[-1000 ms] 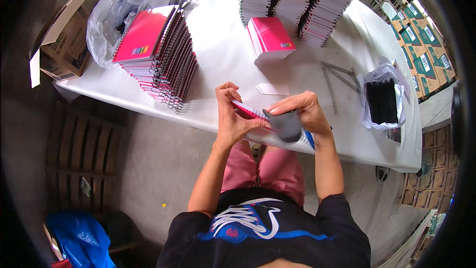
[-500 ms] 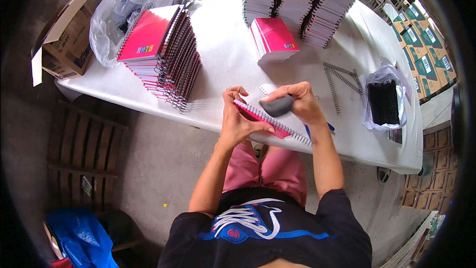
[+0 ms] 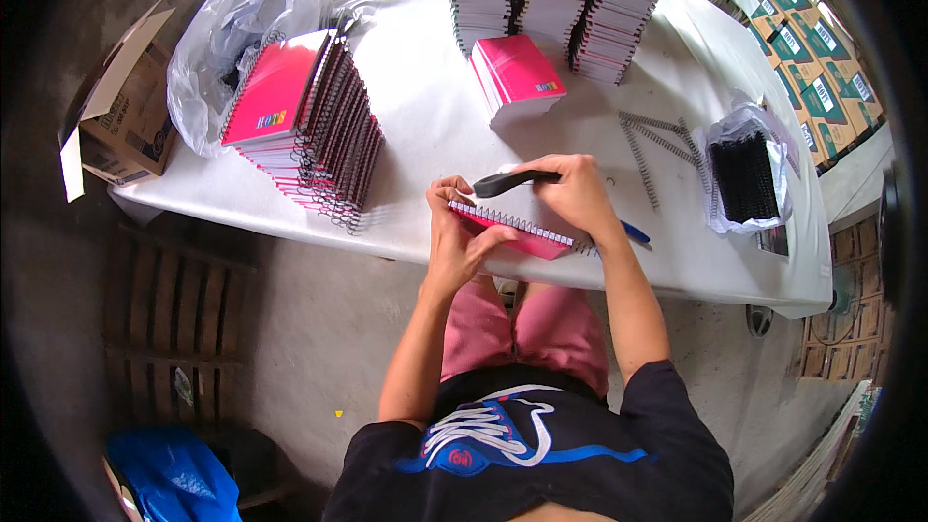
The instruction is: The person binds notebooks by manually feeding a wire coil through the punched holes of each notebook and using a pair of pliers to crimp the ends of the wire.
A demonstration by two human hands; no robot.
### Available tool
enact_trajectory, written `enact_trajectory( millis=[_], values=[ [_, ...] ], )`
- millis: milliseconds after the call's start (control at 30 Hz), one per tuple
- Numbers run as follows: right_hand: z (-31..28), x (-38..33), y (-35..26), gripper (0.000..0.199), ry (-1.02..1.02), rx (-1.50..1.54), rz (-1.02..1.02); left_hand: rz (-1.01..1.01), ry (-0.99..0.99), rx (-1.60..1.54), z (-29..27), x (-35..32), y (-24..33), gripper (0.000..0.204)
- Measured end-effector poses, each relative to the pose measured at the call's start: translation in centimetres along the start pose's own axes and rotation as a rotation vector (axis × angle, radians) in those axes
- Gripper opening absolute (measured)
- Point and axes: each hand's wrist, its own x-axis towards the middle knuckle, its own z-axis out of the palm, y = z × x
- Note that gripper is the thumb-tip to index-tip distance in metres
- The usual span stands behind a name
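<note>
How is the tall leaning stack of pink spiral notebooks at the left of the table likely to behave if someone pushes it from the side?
The stack of pink notebooks already leans, so it would probably slide or topple rather than move as one. Their wire spirals all sit along one side, likely making it uneven. It looks heavy for one hand.

glossy pink card notebook (image 3: pixel 522 234) with wire coil; matt, perhaps plastic, black tool (image 3: pixel 512 181).

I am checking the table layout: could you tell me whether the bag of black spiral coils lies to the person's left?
No, the bag of black spiral coils lies on the table to the person's right, beyond the right hand.
</note>
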Motion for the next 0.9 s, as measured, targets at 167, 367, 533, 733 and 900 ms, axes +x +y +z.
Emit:
enact_trajectory(
  millis=[167,367,533,733,900],
  values=[
    [-3.0,-4.0,3.0,0.057,0.190,-0.261,-0.026,-0.138,0.091,-0.344,-0.8,-0.2,0.3,0.026],
    [-0.8,-13.5,3.0,0.053,0.171,-0.848,0.188,-0.132,0.310,-0.353,0.1,0.2,2.1,0.051],
    [-0.8,-13.0,2.2,0.044,0.410,-0.224,0.161,-0.116,0.425,-0.333,1.0,0.2,4.7,0.073],
    [-0.8,-9.8,-6.7,0.040,0.238,-0.027,-0.175,0.063,0.438,-0.134,0.4,-0.1,4.8,0.078],
    [0.0,-8.3,-8.9,0.039,0.275,-0.267,-0.275,0.181,0.453,-0.002,0.1,-0.3,5.5,0.076]
  ],
)
